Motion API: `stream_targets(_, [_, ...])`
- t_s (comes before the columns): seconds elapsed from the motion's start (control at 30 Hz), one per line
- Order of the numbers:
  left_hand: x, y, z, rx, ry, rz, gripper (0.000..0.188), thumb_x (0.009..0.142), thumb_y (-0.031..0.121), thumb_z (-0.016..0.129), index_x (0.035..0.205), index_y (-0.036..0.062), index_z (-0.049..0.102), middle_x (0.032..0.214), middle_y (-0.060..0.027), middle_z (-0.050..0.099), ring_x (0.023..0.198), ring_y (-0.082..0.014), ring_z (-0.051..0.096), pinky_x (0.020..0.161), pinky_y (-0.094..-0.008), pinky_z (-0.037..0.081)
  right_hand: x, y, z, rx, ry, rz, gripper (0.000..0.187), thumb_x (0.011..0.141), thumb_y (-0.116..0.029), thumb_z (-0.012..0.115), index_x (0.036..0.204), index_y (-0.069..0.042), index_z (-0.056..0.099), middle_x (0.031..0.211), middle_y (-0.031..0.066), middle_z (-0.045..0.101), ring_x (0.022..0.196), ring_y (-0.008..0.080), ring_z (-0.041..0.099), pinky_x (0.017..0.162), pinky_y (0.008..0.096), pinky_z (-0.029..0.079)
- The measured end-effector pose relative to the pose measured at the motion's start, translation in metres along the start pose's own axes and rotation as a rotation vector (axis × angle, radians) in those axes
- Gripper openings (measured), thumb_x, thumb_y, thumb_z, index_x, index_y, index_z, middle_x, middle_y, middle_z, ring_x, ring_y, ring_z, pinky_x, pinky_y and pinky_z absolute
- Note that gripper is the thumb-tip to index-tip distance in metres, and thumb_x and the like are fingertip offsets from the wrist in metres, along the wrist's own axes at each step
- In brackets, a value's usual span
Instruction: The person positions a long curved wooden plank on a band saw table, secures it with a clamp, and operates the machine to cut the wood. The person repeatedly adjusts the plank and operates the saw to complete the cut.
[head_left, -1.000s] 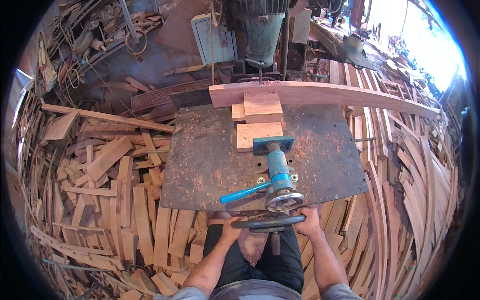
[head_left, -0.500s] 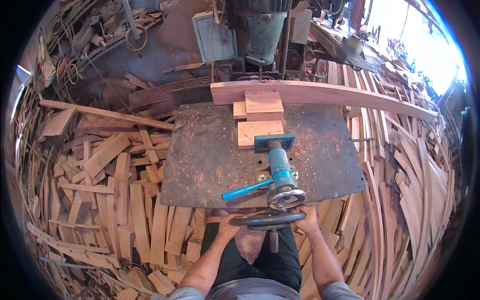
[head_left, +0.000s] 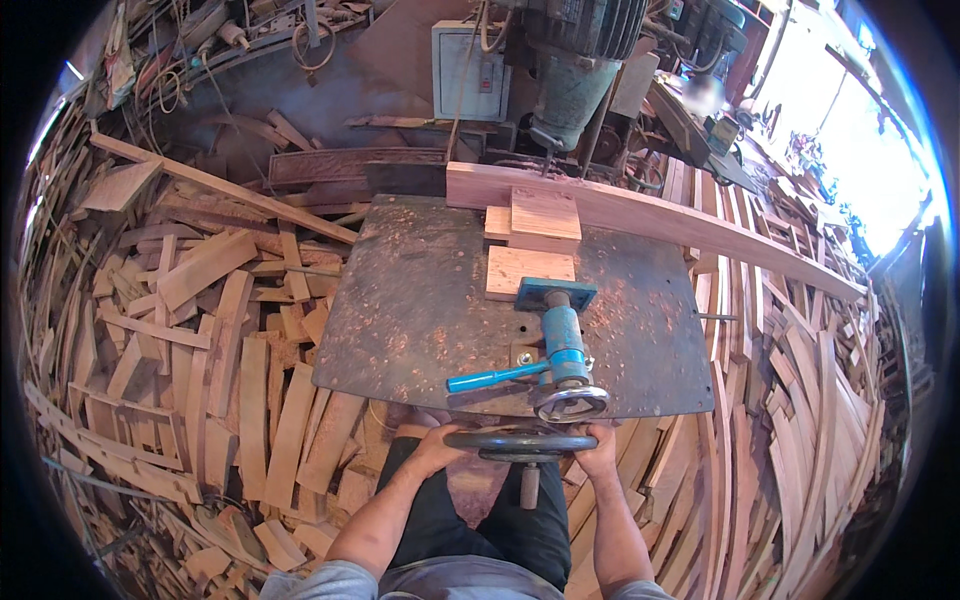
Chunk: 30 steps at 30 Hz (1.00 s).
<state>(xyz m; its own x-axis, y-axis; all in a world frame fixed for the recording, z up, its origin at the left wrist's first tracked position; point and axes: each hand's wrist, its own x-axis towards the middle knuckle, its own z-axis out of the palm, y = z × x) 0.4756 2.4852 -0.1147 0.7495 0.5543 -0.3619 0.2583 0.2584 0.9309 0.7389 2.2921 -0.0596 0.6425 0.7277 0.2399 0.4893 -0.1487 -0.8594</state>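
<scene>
My left hand point(head_left: 437, 450) is closed on the left side of a large dark handwheel point(head_left: 520, 441), below the front edge of the machine table point(head_left: 400, 300). At the wheel's right side, my right hand point(head_left: 598, 448) grips the rim. A crank handle point(head_left: 529, 487) sticks out of the wheel toward me. Above it sits a blue clamp point(head_left: 564, 335) with a small chrome handwheel point(head_left: 571, 403) and a blue lever point(head_left: 498, 377). The clamp's plate presses toward stacked wood blocks point(head_left: 530, 272), which back a long wooden beam point(head_left: 640, 205). A drill bit point(head_left: 548, 160) meets the beam's top.
The machine's drill head point(head_left: 572, 100) stands over the beam, beside a grey switch box point(head_left: 470, 72). Offcuts point(head_left: 230, 330) pile up on the left; long curved boards point(head_left: 740, 400) lie on the right. Wood shavings point(head_left: 630, 295) are scattered on the table.
My view has shifted, so the machine sits slightly further right in the picture. Both hands stay on the large handwheel; the beam and clamp look unchanged.
</scene>
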Motion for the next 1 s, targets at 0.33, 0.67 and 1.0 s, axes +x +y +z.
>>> stream_targets(0.33, [0.0007, -0.004, 0.0019, 0.005, 0.009, 0.016, 0.04, 0.08, 0.017, 0.08, 0.116, 0.0036, 0.069, 0.102, -0.0043, 0.071, 0.092, -0.0116, 0.064, 0.083, -0.0274, 0.052, 0.0019, -0.0041, 0.0039, 0.063, 0.03, -0.071, 0.037, 0.079, -0.007, 0.074, 0.057, -0.005, 0.044, 0.05, 0.0055, 0.046, 0.049, 0.0122, 0.044, 0.048, 0.0335, 0.039])
stream_targets(0.67, [-0.0014, 0.0012, 0.0039, 0.019, 0.025, -0.001, 0.036, 0.083, 0.012, 0.077, 0.116, 0.0007, 0.068, 0.101, -0.0034, 0.071, 0.089, -0.0103, 0.063, 0.081, -0.0262, 0.051, -0.0006, -0.0053, 0.0015, 0.057, 0.011, 0.005, 0.041, 0.08, -0.009, 0.075, 0.054, -0.006, 0.044, 0.049, 0.0026, 0.045, 0.048, 0.0096, 0.04, 0.045, 0.0324, 0.035])
stream_targets(1.0, [0.0008, -0.0039, 0.0025, -0.001, 0.024, -0.019, 0.038, 0.08, 0.016, 0.079, 0.115, 0.0035, 0.07, 0.102, -0.0051, 0.072, 0.094, -0.0121, 0.065, 0.085, -0.0275, 0.051, -0.0007, -0.0019, 0.003, 0.05, 0.028, -0.022, 0.037, 0.079, -0.01, 0.075, 0.055, -0.004, 0.048, 0.048, 0.0053, 0.048, 0.047, 0.0108, 0.045, 0.046, 0.0323, 0.037])
